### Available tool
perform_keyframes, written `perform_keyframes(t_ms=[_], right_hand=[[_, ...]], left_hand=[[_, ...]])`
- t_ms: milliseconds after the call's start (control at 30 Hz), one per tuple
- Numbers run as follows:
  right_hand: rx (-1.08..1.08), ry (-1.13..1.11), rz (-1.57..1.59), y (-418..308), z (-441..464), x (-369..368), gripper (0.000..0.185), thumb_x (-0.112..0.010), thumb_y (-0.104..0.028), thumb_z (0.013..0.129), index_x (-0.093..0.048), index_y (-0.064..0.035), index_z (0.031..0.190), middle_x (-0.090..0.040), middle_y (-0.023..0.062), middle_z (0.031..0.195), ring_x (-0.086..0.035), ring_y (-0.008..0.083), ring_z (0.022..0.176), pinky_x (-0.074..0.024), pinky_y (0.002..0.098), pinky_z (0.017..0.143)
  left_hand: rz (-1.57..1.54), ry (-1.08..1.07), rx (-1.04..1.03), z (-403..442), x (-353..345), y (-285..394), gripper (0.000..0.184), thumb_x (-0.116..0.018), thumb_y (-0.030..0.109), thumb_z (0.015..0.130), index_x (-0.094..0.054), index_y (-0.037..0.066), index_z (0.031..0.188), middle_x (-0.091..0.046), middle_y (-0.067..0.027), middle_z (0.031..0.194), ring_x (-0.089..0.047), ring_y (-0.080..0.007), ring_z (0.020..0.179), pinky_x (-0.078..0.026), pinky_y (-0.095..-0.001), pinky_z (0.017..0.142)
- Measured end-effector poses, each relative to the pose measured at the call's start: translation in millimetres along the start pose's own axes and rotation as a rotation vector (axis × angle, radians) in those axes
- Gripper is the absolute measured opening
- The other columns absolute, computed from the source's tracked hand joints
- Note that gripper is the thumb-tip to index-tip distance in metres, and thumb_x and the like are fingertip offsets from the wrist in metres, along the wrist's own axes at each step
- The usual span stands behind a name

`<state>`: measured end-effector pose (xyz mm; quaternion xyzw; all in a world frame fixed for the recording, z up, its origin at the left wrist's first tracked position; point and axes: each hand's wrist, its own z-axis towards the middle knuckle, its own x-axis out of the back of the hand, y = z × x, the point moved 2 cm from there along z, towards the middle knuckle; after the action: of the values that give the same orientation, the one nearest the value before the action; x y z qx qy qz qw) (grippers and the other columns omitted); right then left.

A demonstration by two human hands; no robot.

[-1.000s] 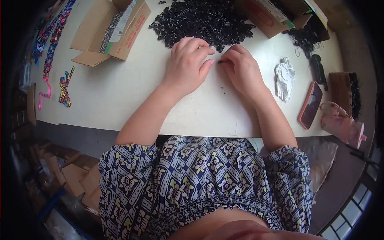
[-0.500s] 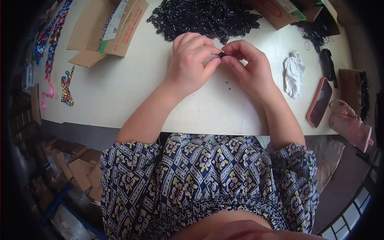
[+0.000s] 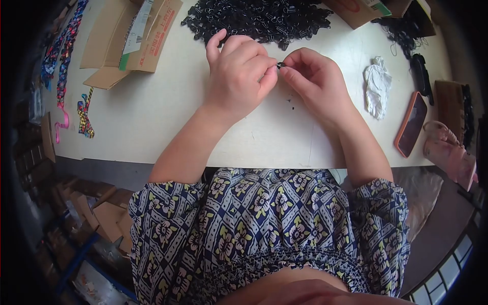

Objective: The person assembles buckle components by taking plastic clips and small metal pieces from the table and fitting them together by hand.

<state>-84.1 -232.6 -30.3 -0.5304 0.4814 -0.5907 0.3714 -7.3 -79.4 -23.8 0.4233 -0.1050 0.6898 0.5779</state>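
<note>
Both of my hands meet over the table, just in front of a heap of small black clips [image 3: 254, 23]. Between the fingertips is a small black clip [image 3: 280, 65], mostly covered, like those in the heap. My left hand [image 3: 239, 71] pinches it from the left with thumb and forefinger, while its little finger stands raised. From the right, my right hand [image 3: 317, 81] pinches the same piece between thumb and curled forefinger. A few tiny black specks lie on the table below the hands.
An open cardboard box [image 3: 147, 46] stands at the left, another box [image 3: 353, 12] at the back right. Patterned cords [image 3: 85, 114] lie at far left. On the right are a crumpled white cloth [image 3: 377, 89], a phone [image 3: 410, 124] and a pink cup [image 3: 450, 155].
My hands have shifted slightly up and left, still pinching the small black piece. The left little finger has lifted away from the others. The camera view has moved a little.
</note>
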Motion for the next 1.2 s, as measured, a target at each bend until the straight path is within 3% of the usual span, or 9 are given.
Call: perform_keyframes(t_ms=[300,667,767,967,1200], right_hand=[[-0.118,-0.051,0.257,-0.9,0.5,-2.8,0.011,-0.062,-0.01,0.089,-0.061,0.0006,0.088,-0.058,-0.0013,0.071,-0.051,0.0037,0.062,-0.0425,0.0202,0.055],[-0.093,-0.032,0.238,-0.3,0.3,-1.1,0.012,-0.064,-0.011,0.088,-0.062,0.0001,0.087,-0.058,-0.0021,0.071,-0.051,0.0032,0.063,-0.042,0.0199,0.055],[-0.115,-0.045,0.272,1.5,0.9,-0.9,0.012,-0.065,-0.012,0.089,-0.062,-0.0003,0.087,-0.059,-0.002,0.072,-0.052,0.0035,0.063,-0.0426,0.0199,0.055],[-0.152,-0.04,0.329,-0.3,1.7,3.7,0.015,-0.064,-0.016,0.09,-0.062,-0.0011,0.089,-0.06,-0.0017,0.073,-0.054,0.0044,0.063,-0.0442,0.0195,0.056],[-0.155,-0.066,0.332,1.6,1.2,4.2,0.016,-0.063,-0.017,0.09,-0.061,-0.0015,0.089,-0.06,-0.0022,0.072,-0.053,0.0037,0.062,-0.043,0.0193,0.054]], left_hand=[[-0.002,0.048,-0.05,1.5,-0.4,1.9,0.008,-0.073,0.01,0.068,-0.068,0.013,0.072,-0.06,0.0041,0.079,-0.058,-0.0173,0.09,-0.024,-0.053,0.105],[0.069,0.034,-0.081,0.7,-0.3,2.5,0.009,-0.074,0.011,0.068,-0.066,0.013,0.069,-0.059,0.0044,0.079,-0.058,-0.0173,0.091,-0.02,-0.0547,0.107],[0.147,-0.013,-0.072,0.9,4.0,8.8,0.013,-0.076,0.008,0.067,-0.071,0.012,0.079,-0.061,0.004,0.082,-0.06,-0.0172,0.091,-0.021,-0.0499,0.109],[-0.057,-0.007,-0.049,2.6,-0.2,7.8,0.006,-0.073,0.01,0.071,-0.069,0.012,0.075,-0.06,0.003,0.083,-0.058,-0.0181,0.093,-0.018,-0.0553,0.107],[-0.122,-0.056,0.003,-0.1,-0.6,3.2,0.005,-0.071,0.008,0.076,-0.07,0.01,0.081,-0.062,0.001,0.088,-0.057,-0.0203,0.098,-0.019,-0.0514,0.108]])
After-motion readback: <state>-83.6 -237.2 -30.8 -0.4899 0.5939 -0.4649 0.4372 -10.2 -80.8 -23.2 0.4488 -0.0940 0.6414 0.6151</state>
